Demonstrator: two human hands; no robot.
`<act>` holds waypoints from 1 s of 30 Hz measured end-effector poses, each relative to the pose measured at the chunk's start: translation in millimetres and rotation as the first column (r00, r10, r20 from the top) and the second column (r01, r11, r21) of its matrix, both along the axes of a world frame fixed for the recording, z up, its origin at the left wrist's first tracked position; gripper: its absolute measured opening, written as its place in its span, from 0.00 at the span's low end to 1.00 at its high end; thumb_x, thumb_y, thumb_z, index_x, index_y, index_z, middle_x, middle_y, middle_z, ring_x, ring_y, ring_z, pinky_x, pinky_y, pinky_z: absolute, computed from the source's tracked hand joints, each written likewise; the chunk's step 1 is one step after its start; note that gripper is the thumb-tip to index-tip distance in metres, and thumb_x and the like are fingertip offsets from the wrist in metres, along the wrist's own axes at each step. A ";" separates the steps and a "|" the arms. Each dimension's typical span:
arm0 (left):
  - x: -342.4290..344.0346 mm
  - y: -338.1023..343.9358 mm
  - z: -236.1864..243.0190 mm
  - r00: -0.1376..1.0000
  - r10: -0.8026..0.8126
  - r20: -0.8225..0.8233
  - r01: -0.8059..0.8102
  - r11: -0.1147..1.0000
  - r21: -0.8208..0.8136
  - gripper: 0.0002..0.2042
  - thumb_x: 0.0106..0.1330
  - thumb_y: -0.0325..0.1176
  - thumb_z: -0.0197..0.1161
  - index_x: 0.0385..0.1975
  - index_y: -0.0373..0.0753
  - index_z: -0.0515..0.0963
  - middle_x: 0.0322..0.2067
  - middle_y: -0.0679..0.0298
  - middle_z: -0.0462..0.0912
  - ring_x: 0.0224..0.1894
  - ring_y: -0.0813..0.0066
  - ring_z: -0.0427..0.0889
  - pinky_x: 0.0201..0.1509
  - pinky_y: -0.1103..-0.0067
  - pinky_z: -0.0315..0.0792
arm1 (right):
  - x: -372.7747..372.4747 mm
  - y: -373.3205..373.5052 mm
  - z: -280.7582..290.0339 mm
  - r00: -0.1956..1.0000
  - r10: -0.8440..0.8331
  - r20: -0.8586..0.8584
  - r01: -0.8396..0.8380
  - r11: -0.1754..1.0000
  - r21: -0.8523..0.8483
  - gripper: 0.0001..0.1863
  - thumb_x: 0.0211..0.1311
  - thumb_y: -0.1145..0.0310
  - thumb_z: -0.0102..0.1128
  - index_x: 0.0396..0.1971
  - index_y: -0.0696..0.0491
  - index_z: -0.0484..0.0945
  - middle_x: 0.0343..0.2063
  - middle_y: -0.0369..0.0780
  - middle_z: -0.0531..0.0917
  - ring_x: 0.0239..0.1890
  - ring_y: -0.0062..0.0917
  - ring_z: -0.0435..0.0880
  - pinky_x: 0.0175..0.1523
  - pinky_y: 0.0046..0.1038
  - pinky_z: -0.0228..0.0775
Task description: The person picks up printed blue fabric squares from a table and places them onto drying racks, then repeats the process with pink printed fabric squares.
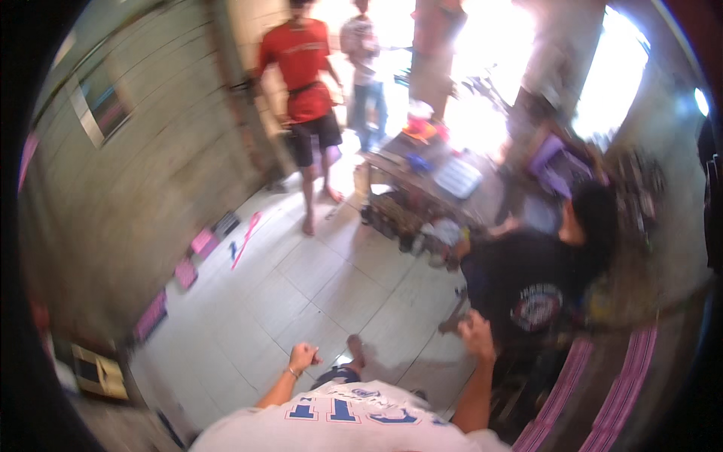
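Tiled floor point(301, 309), glare-washed doorway point(489, 53), left hand point(303, 358) loosely fisted, right hand point(477, 336) near black shirt point(501, 275), grip too blurred to tell.

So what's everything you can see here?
Person in red: one, red top, dark shorts, upper left
Person farther back: one, pale top, blue trousers, top middle
Person in black: one, black top, right
Table: one, brownish, upper middle
Flat sheet: one, white, on the table
Purple thing: one, purple, upper right
Striped strips: two, pinkish, lower right
Blocks: four, pink, purple and black, beside left wall
Thin strip: one, pink, floor
Boxy thing: one, yellowish, lower left
Floor: one, pale tiles, middle
Wall: one, grey, left
Clutter under table: uncountable blur, dark
Own shirt: one, white, bottom
Left hand: one, bare, bottom middle
Right hand: one, bare, lower right
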State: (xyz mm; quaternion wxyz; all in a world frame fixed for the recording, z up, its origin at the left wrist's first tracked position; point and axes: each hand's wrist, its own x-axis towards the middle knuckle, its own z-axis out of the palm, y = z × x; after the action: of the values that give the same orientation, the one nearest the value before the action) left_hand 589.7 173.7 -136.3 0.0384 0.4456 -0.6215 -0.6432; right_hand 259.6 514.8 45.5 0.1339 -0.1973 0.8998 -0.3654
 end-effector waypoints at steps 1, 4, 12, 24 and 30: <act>12.8 -13.1 -36.2 0.981 -0.053 0.187 0.068 0.995 -0.076 0.15 0.63 0.33 0.56 0.16 0.33 0.67 0.17 0.56 0.78 0.22 0.64 0.82 0.21 0.72 0.78 | -14.7 8.8 -35.3 0.973 -0.071 -0.218 0.082 0.996 0.039 0.25 0.52 0.66 0.58 0.51 0.60 0.68 0.38 0.55 0.78 0.43 0.45 0.78 0.47 0.37 0.70; 103.4 -70.9 -128.0 0.509 -0.327 0.796 0.843 0.377 -0.384 0.16 0.62 0.40 0.57 0.17 0.34 0.71 0.18 0.53 0.78 0.21 0.62 0.82 0.23 0.70 0.77 | -41.5 11.3 -58.5 0.973 -0.213 -0.090 0.208 0.976 -0.071 0.30 0.54 0.64 0.56 0.57 0.57 0.62 0.39 0.55 0.77 0.44 0.47 0.75 0.50 0.41 0.66; -100.5 -174.7 -103.8 0.928 0.005 0.371 -0.068 0.985 0.157 0.19 0.67 0.42 0.47 0.25 0.29 0.69 0.22 0.48 0.79 0.26 0.58 0.82 0.26 0.71 0.79 | -91.2 121.9 -94.6 0.507 -0.732 -0.455 0.767 0.624 -0.149 0.42 0.40 0.69 0.64 0.59 0.58 0.57 0.51 0.53 0.68 0.56 0.44 0.65 0.61 0.36 0.58; -251.7 -93.0 112.2 -0.124 -0.866 0.484 0.989 -0.145 -0.005 0.39 0.58 0.53 0.59 0.64 0.41 0.50 0.63 0.50 0.56 0.63 0.53 0.58 0.65 0.69 0.54 | -74.9 106.5 146.5 0.945 0.004 0.327 0.100 0.949 -0.299 0.50 0.38 0.50 0.73 0.60 0.58 0.59 0.60 0.47 0.62 0.65 0.33 0.57 0.67 0.33 0.46; -99.3 -103.2 44.4 0.043 -0.985 0.169 0.993 0.061 0.105 0.37 0.58 0.56 0.55 0.63 0.42 0.53 0.62 0.50 0.56 0.62 0.57 0.59 0.64 0.70 0.55 | -97.6 157.3 364.0 0.608 -0.297 -0.737 0.273 0.949 -0.157 0.62 0.24 0.59 0.75 0.65 0.54 0.48 0.64 0.45 0.54 0.67 0.34 0.50 0.68 0.39 0.43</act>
State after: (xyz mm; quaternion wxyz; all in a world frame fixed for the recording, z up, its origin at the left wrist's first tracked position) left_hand 490.5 70.4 -91.8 -0.4644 -0.0418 -0.7706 -0.4345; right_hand 162.0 672.1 409.5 -0.3128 -0.1868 0.8881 -0.2802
